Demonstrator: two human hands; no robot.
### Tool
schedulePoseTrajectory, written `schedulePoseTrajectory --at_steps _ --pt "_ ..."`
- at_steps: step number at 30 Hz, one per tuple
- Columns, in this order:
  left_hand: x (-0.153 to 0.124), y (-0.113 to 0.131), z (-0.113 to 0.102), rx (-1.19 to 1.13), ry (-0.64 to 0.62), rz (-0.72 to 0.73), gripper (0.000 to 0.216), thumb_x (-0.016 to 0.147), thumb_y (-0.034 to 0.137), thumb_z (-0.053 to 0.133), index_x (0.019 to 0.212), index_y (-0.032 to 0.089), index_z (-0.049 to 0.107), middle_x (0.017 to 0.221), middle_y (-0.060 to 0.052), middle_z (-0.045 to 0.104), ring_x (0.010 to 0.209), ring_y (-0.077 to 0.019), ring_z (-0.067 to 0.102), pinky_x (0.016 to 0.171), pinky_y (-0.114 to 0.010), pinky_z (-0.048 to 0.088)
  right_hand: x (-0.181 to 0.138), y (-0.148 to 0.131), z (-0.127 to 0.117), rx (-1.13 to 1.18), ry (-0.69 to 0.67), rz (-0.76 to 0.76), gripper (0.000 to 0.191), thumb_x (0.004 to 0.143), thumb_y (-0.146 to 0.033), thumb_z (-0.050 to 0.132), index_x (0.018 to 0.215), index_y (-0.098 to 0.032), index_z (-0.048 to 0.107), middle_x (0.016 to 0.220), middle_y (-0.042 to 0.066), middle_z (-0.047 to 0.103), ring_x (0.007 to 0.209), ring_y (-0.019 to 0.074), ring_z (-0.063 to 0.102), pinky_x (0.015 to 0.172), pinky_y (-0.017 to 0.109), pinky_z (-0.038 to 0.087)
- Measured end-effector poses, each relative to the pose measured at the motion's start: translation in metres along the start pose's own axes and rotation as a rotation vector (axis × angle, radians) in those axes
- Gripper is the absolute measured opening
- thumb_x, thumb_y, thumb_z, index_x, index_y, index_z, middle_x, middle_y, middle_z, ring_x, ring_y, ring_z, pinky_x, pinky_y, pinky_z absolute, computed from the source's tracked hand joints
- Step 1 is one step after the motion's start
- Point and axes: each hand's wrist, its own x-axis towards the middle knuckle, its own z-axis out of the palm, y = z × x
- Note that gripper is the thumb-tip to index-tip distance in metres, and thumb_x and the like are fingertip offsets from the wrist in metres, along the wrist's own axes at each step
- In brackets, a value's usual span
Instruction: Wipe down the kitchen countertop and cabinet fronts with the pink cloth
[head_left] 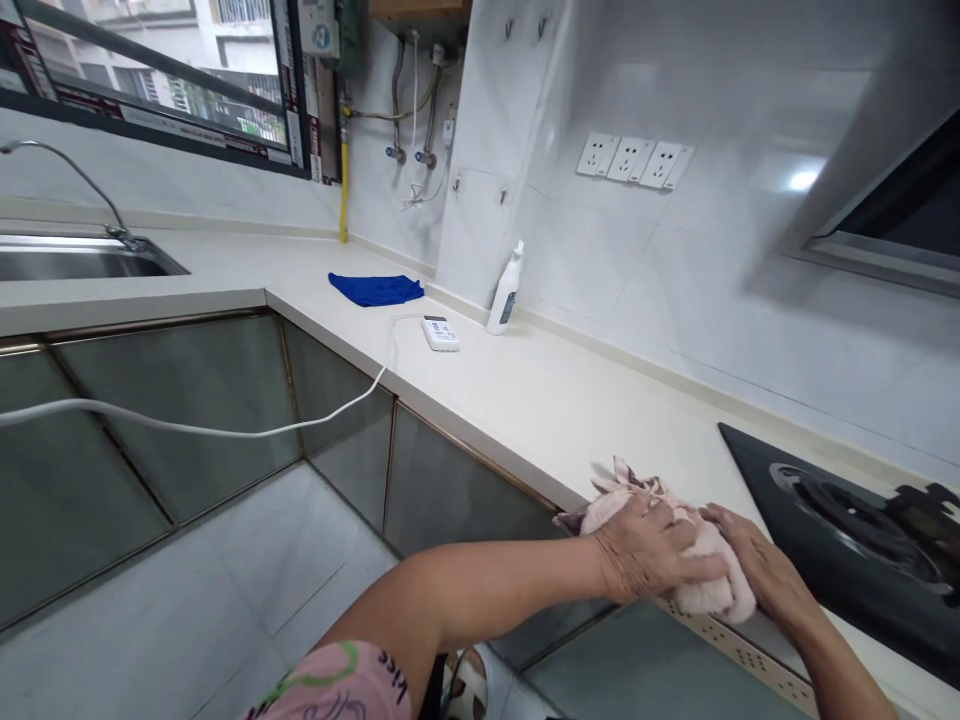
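A bunched pale pink cloth (712, 550) lies at the front edge of the white countertop (585, 400), just left of the hob. My left hand (649, 550) is closed over the cloth, its fingers pressed into the folds. On the cloth's right side, my right hand (757, 560) also grips it, with part of its fingers tucked out of sight behind the fabric. A darker, patterned corner of the cloth sticks out to the left, over the counter edge.
The black gas hob (825, 540) sits to the right. Farther back are a white spray bottle (505, 290), a white box-like device (440, 334) with a cable (225, 432), and a blue cloth (377, 289). A sink (82, 262) with a curved tap (82, 175) is at left.
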Motion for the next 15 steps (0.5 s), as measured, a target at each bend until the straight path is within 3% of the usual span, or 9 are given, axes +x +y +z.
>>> schedulePoseTrajectory --at_steps 5,9,15 --pt "-0.048 -0.050 -0.008 -0.028 -0.010 0.017 0.046 0.103 0.037 0.049 0.148 0.042 0.057 0.152 -0.009 0.059 0.126 -0.0287 0.059 0.103 -0.052 0.046 0.000 0.007 0.002 -0.125 -0.021 -0.052 0.066 0.096 -0.071 0.038 0.124 -0.025 0.076 0.147 0.011 0.066 0.142 0.0329 0.057 0.127 0.051 0.036" --pt "-0.112 -0.114 -0.027 -0.103 -0.087 -0.145 0.040 0.101 0.039 0.054 0.140 0.043 0.063 0.153 -0.002 0.060 0.137 -0.0299 0.054 0.115 -0.052 0.041 -0.002 0.006 0.004 -0.158 -0.016 -0.055 0.065 0.095 -0.073 0.042 0.124 -0.027 0.077 0.147 0.010 0.066 0.141 0.0357 0.057 0.125 0.055 0.039" --pt "-0.209 -0.222 -0.069 -0.073 -0.132 -0.342 0.046 0.095 0.054 0.058 0.129 0.025 0.068 0.149 -0.010 0.062 0.140 -0.0345 0.050 0.123 -0.057 0.030 -0.008 0.002 0.004 -0.148 0.026 -0.041 0.068 0.093 -0.076 0.040 0.118 -0.026 0.079 0.141 0.011 0.069 0.138 0.0366 0.060 0.123 0.055 0.041"
